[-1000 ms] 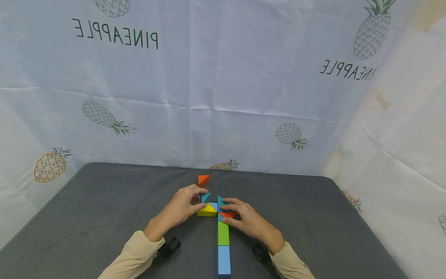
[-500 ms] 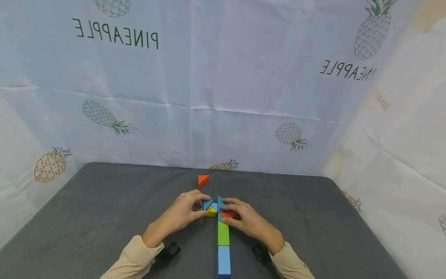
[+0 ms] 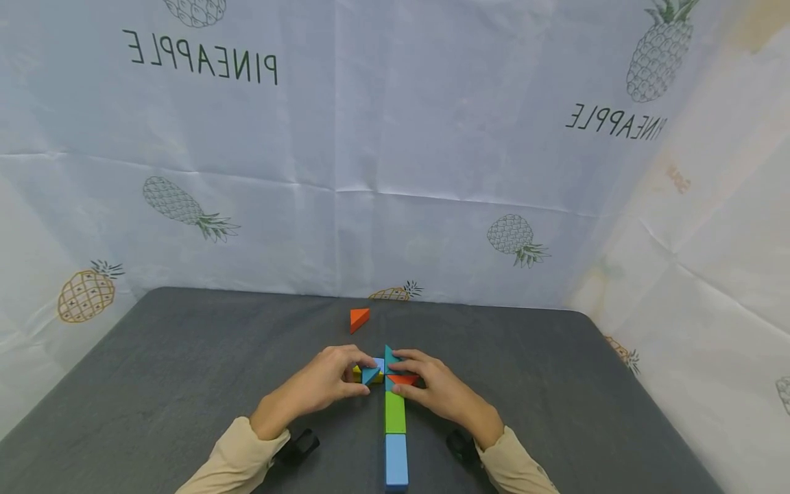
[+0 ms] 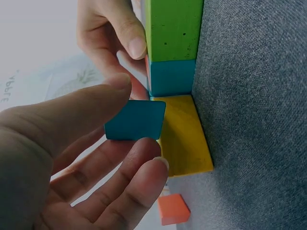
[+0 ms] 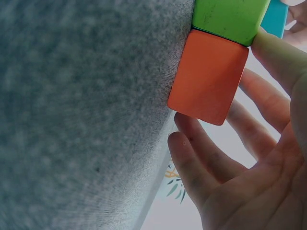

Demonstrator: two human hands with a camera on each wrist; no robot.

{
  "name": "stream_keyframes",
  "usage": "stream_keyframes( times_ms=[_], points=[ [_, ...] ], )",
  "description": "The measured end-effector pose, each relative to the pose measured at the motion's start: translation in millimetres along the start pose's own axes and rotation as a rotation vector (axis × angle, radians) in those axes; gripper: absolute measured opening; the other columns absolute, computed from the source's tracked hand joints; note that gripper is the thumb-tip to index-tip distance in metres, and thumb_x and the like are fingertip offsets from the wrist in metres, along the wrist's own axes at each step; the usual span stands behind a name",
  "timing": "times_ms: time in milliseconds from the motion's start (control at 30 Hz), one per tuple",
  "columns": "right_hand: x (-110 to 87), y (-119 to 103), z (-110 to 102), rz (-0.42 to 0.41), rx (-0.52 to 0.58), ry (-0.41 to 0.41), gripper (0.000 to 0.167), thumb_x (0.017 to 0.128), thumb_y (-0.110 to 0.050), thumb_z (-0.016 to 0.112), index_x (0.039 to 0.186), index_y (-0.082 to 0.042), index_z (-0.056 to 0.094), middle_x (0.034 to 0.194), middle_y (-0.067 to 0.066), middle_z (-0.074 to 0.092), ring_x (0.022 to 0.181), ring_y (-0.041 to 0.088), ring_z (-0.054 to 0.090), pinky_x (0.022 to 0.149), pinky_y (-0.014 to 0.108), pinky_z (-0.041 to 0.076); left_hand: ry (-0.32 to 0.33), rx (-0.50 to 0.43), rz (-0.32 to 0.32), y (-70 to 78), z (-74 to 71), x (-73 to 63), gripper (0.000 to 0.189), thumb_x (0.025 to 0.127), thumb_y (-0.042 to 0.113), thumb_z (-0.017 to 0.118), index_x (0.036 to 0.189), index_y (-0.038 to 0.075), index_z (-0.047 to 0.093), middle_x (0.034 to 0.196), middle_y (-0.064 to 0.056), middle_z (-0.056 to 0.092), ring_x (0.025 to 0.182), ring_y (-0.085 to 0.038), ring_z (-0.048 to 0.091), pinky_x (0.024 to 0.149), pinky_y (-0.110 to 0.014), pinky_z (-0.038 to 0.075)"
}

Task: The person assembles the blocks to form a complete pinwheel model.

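Observation:
Between thumb and fingertips, my left hand (image 3: pixel 327 377) pinches a teal triangular block (image 3: pixel 370 375), close over a yellow block (image 4: pixel 187 139) in the left wrist view. A light blue piece (image 3: pixel 379 363) shows behind it. My right hand (image 3: pixel 441 385) stays at the other side of the row, thumb and fingers bent around a red triangular block (image 5: pixel 208 76). Its fingertips also reach another teal triangular block (image 3: pixel 389 359) at the row's far end. The right thumb lies right at the corner of the green block (image 3: pixel 396 413).
A light blue block (image 3: pixel 396 461) extends the row toward the person. An orange-red triangular block (image 3: pixel 358 320) lies apart, farther back on the dark grey tabletop (image 3: pixel 247 343). Behind the table hangs a pale curtain (image 3: pixel 420 123) with pineapple prints.
My left hand has brought its teal triangular block toward the person and slightly right, from behind the yellow block to over it. The right hand keeps its place.

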State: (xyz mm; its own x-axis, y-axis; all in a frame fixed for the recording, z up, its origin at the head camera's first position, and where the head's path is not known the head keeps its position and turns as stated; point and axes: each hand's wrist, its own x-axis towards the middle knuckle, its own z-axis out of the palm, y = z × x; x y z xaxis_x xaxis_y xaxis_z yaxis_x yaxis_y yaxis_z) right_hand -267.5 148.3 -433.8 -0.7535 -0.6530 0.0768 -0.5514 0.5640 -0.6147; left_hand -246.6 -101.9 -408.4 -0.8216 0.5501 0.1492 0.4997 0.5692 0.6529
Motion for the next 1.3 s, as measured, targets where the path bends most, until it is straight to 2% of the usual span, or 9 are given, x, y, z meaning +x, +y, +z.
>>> stream_keyframes(
  times_ms=[200, 467, 700, 867, 1000, 1133, 1300],
  points=[
    [0.1, -0.6, 0.2, -0.007, -0.001, 0.0, 0.045, 0.099, -0.037, 0.061, 0.134, -0.009, 0.062, 0.151, 0.011, 0.046, 0.13, 0.031, 0.055, 0.097, 0.037, 0.053, -0.053, -0.007, 0.014, -1.8, 1.9, 0.1, 0.032, 0.084, 0.01, 0.078, 0.115, 0.003, 0.071, 0.105, -0.005, 0.069, 0.072, -0.001, 0.059, 0.062, -0.018, 0.05],
    [-0.4, -0.8, -0.1, -0.015, -0.009, 0.004, 0.044, 0.098, -0.035, 0.061, 0.134, -0.008, 0.062, 0.151, 0.011, 0.047, 0.132, 0.032, 0.052, 0.099, 0.039, 0.052, -0.1, 0.015, 0.016, -2.5, 4.5, -0.5, 0.032, 0.083, 0.013, 0.081, 0.112, 0.002, 0.071, 0.094, -0.001, 0.067, 0.068, 0.0, 0.054, 0.062, -0.018, 0.048],
    [-0.1, -2.0, -0.7, -0.007, -0.015, 0.001, 0.043, 0.098, -0.035, 0.062, 0.134, -0.01, 0.063, 0.151, 0.009, 0.047, 0.133, 0.031, 0.052, 0.099, 0.041, 0.051, -0.13, 0.03, 0.012, -4.9, 8.3, -0.1, 0.033, 0.082, 0.014, 0.082, 0.111, 0.004, 0.071, 0.101, -0.002, 0.068, 0.065, 0.003, 0.054, 0.063, -0.019, 0.047],
    [0.1, -2.4, -0.3, -0.016, -0.009, 0.004, 0.044, 0.099, -0.034, 0.061, 0.134, -0.008, 0.062, 0.15, 0.011, 0.047, 0.132, 0.032, 0.052, 0.098, 0.041, 0.052, -0.128, 0.041, -0.01, -4.8, 6.6, -0.7, 0.036, 0.081, 0.017, 0.083, 0.112, 0.005, 0.071, 0.1, -0.001, 0.067, 0.073, -0.003, 0.056, 0.067, -0.02, 0.048],
    [0.2, -2.4, -0.5, -0.019, -0.004, 0.006, 0.044, 0.099, -0.034, 0.061, 0.134, -0.007, 0.062, 0.15, 0.012, 0.047, 0.132, 0.034, 0.052, 0.098, 0.042, 0.052, -0.111, 0.057, -0.024, -5.8, 4.5, -0.9, 0.035, 0.079, 0.018, 0.084, 0.11, 0.006, 0.071, 0.092, 0.003, 0.066, 0.08, -0.008, 0.056, 0.07, -0.023, 0.047],
    [0.1, -2.7, -0.6, -0.007, -0.009, 0.006, 0.044, 0.098, -0.034, 0.062, 0.134, -0.008, 0.062, 0.15, 0.011, 0.047, 0.134, 0.033, 0.051, 0.1, 0.043, 0.051, -0.112, 0.042, -0.024, -7.3, 3.5, -0.8, 0.03, 0.081, 0.016, 0.082, 0.107, 0.006, 0.072, 0.083, 0.006, 0.064, 0.074, -0.004, 0.052, 0.067, -0.022, 0.045],
    [0.0, -2.7, -0.3, 0.001, -0.007, 0.003, 0.044, 0.098, -0.035, 0.061, 0.134, -0.01, 0.062, 0.151, 0.01, 0.046, 0.134, 0.031, 0.051, 0.101, 0.042, 0.051, -0.096, 0.024, -0.017, -8.4, 4.7, -0.6, 0.027, 0.083, 0.014, 0.08, 0.107, 0.003, 0.072, 0.082, 0.003, 0.068, 0.07, 0.001, 0.053, 0.063, -0.02, 0.046]
  ],
)
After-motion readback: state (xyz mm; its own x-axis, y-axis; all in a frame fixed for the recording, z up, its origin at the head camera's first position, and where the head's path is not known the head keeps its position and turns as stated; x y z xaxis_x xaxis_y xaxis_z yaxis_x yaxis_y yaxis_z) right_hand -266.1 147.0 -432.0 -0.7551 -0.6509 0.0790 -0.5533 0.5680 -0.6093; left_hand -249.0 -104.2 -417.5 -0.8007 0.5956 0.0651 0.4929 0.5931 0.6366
